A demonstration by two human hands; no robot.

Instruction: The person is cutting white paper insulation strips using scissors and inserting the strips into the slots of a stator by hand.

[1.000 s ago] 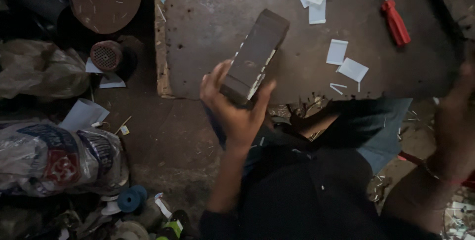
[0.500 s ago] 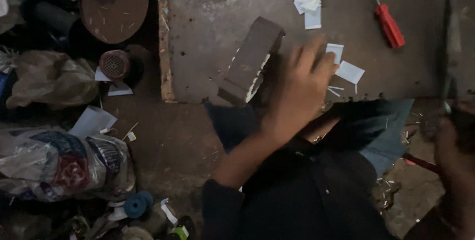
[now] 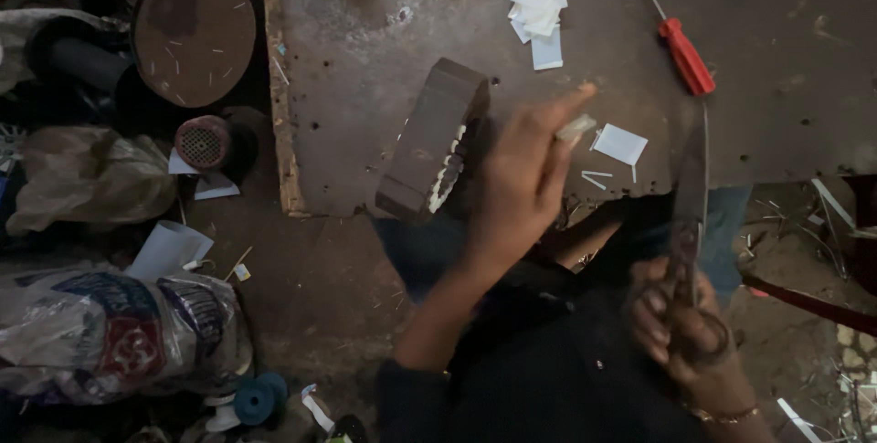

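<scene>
Left hand (image 3: 521,178) mid-frame, pinching white slip (image 3: 575,126) over worktop (image 3: 365,132), block (image 3: 434,142) just beside. Right hand (image 3: 681,324) lower right, closed around scissors (image 3: 690,196), blades up. Risk: slip dropped; blades near fingers, dim light.

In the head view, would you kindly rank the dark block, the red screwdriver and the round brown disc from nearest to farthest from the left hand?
From the left hand:
1. Dark block, just beside it, towards the board's left edge.
2. Red screwdriver, up and to the right on the board.
3. Round brown disc, off the board, far upper left.
</scene>
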